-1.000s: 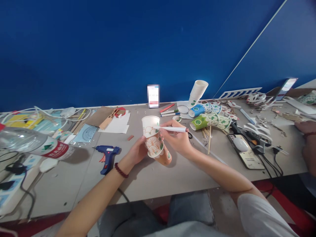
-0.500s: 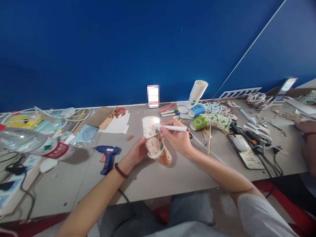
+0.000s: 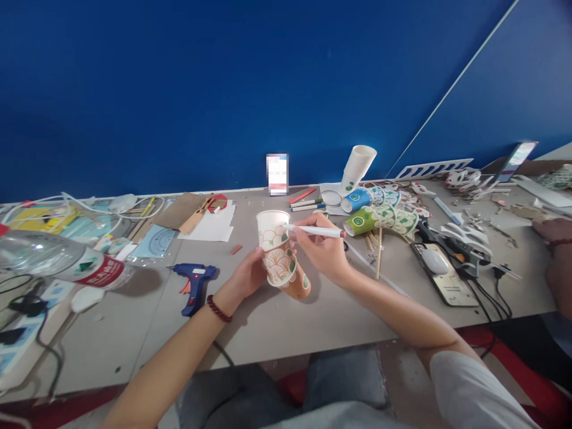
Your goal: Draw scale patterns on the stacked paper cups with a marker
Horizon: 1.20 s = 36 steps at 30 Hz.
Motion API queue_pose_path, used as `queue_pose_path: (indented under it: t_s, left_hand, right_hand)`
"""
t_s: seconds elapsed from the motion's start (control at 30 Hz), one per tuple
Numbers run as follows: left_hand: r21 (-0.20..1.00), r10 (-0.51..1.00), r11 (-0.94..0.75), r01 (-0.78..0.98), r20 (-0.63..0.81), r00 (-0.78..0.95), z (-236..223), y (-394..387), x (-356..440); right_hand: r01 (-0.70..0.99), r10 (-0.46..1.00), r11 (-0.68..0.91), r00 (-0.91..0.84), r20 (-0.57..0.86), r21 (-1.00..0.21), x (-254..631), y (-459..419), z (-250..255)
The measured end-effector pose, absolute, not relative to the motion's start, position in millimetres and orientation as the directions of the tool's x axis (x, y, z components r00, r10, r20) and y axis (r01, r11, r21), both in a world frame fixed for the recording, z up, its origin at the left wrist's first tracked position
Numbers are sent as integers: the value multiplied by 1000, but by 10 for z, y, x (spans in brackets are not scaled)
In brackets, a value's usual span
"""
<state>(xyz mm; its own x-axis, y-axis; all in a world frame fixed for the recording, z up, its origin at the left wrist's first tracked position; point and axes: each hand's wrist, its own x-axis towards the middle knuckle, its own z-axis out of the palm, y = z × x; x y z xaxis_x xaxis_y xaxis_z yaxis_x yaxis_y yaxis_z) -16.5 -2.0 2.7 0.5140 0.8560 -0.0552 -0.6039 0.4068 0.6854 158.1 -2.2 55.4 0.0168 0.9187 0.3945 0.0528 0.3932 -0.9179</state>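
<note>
My left hand (image 3: 247, 275) grips a stack of nested paper cups (image 3: 276, 248) with orange and green patterns, held tilted above the grey table (image 3: 277, 316). The lowest cup is coloured brown-orange. My right hand (image 3: 322, 250) pinches a white marker pen (image 3: 315, 231); its tip touches the upper cup just under the rim. A dark bead bracelet sits on my left wrist.
A blue glue gun (image 3: 193, 282) lies left of my hands, and a water bottle (image 3: 62, 262) lies on its side at far left. Coloured cups (image 3: 379, 217), wooden sticks, a white cup stack (image 3: 358, 165), markers, a mouse (image 3: 435, 260) and cables lie to the right. Another person's hand (image 3: 554, 229) rests at the right edge.
The pen tip has crept slightly up along the top cup near its rim. The cups and my left hand have barely moved.
</note>
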Motion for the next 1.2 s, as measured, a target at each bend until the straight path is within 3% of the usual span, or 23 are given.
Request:
queue_pose_path:
  t_s: [1.0,1.2]
  left_hand:
    - [707,851,389,-591,-29,524,15,-15,-177]
    - [693,833,391,-606,14,554,33,-19,-171]
  right_hand:
    - [37,917,397,15,398,-917,1576,-28,562]
    - [-93,905,424,67,419,-901,1574,-21,547]
